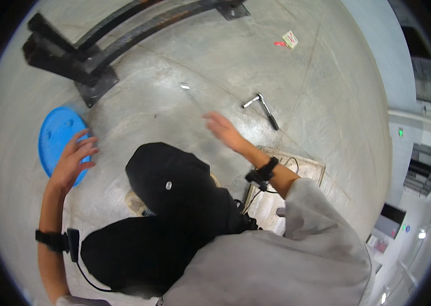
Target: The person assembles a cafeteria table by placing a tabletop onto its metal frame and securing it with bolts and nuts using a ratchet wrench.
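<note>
At the left, my left hand (75, 157) reaches over the right edge of a round blue plastic tray or lid (53, 155). Its fingers are spread with nothing between them; whether they touch the rim I cannot tell. A few small dark or metallic bits (69, 123) show on the blue surface. My right hand (224, 133), slightly blurred, is held out above the concrete floor with its fingers stretched and no object in it. Nearest to it lies a ratchet wrench (266, 109) with a black handle and a chrome head.
A black metal frame (93, 64) with floor plates stands at the far left. A worn pale board or crate (307, 166) lies below my right forearm. Farther off are a small printed packet (290, 39) and a red scrap (279, 44). My black-clad knees (164, 173) fill the near middle.
</note>
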`<action>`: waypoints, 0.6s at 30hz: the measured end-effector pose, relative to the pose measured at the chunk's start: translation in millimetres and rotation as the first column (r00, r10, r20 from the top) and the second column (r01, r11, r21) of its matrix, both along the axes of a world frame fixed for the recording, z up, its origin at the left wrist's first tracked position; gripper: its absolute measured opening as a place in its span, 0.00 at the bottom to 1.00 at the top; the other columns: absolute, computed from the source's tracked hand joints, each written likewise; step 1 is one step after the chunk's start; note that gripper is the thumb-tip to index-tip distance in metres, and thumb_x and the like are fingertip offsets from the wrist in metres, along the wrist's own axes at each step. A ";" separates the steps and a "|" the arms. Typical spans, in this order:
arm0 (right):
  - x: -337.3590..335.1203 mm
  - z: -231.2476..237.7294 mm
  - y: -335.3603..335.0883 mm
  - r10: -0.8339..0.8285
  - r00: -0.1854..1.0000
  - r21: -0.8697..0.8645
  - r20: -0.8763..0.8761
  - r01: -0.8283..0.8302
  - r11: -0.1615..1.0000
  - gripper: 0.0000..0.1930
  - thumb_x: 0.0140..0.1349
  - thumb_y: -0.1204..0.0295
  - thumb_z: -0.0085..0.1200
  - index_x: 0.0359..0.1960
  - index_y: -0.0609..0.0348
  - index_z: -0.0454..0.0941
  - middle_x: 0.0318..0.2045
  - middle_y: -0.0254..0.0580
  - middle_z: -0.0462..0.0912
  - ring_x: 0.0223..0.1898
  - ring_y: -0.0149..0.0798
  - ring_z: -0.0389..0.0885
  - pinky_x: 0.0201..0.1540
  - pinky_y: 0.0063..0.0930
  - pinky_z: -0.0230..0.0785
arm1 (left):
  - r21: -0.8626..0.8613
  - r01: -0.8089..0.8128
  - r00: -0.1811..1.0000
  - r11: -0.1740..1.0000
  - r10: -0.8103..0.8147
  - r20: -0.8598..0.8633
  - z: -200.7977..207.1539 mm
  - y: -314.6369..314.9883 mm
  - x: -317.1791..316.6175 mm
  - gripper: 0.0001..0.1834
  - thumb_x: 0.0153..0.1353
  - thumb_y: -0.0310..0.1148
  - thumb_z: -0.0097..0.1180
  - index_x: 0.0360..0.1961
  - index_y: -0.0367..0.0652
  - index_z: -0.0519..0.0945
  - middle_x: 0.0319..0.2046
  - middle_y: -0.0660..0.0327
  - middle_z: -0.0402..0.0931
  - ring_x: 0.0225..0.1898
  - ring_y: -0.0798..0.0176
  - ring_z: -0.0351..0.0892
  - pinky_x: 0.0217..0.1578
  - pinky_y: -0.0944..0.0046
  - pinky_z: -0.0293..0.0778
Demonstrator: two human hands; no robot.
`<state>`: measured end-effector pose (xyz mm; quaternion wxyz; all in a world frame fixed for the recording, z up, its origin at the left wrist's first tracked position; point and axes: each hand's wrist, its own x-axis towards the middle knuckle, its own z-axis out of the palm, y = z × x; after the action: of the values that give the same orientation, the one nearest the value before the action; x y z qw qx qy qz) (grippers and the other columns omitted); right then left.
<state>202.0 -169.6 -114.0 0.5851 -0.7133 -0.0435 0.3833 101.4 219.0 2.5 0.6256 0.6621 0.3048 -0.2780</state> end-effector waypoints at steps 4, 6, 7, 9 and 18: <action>-3.9 17.0 77.2 0.108 0.886 0.117 0.450 -0.179 0.977 0.17 0.61 0.68 0.40 0.50 0.61 0.62 0.39 0.45 0.71 0.40 0.40 0.71 0.44 0.32 0.63 | -0.461 -0.018 1.000 0.887 0.005 -0.030 -27.9 -95.2 82.2 0.24 0.61 0.45 0.42 0.54 0.41 0.62 0.44 0.56 0.70 0.46 0.60 0.68 0.42 0.62 0.67; -21.0 16.4 104.3 -0.010 0.916 0.289 0.400 -0.116 0.950 0.16 0.61 0.67 0.41 0.48 0.63 0.65 0.43 0.51 0.71 0.45 0.44 0.70 0.47 0.35 0.62 | -0.471 0.006 0.998 0.882 0.024 0.058 -65.9 -111.7 97.3 0.18 0.62 0.45 0.41 0.45 0.43 0.65 0.33 0.61 0.68 0.39 0.64 0.69 0.38 0.63 0.68; -20.6 13.6 99.5 -0.011 0.920 0.297 0.391 -0.115 0.948 0.16 0.61 0.67 0.41 0.48 0.63 0.65 0.43 0.51 0.71 0.45 0.44 0.70 0.47 0.35 0.62 | -0.475 0.022 0.987 0.880 0.057 0.151 -73.1 -112.6 99.3 0.14 0.62 0.45 0.40 0.35 0.45 0.68 0.23 0.66 0.66 0.31 0.68 0.69 0.35 0.65 0.68; -5.9 10.3 70.4 0.216 0.833 0.162 0.510 -0.339 0.927 0.14 0.59 0.69 0.43 0.44 0.64 0.69 0.42 0.50 0.72 0.43 0.44 0.72 0.46 0.33 0.63 | -0.342 0.086 0.991 0.936 -0.044 0.129 -70.9 -100.0 99.6 0.13 0.62 0.45 0.40 0.30 0.48 0.66 0.18 0.70 0.59 0.25 0.71 0.64 0.30 0.67 0.66; 108.5 -131.0 -173.0 0.333 0.817 -0.818 0.471 0.262 0.513 0.36 0.39 0.74 0.56 0.54 0.62 0.57 0.44 0.58 0.70 0.46 0.56 0.68 0.49 0.42 0.63 | 0.282 0.153 0.973 0.947 -0.095 -0.211 -36.9 81.2 13.8 0.14 0.61 0.45 0.42 0.24 0.49 0.68 0.13 0.75 0.52 0.13 0.79 0.49 0.14 0.74 0.48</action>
<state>310.5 -342.5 -245.0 0.1040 -0.9851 -0.0385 0.1318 115.2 300.2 -34.4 0.4675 0.7361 0.3602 -0.3314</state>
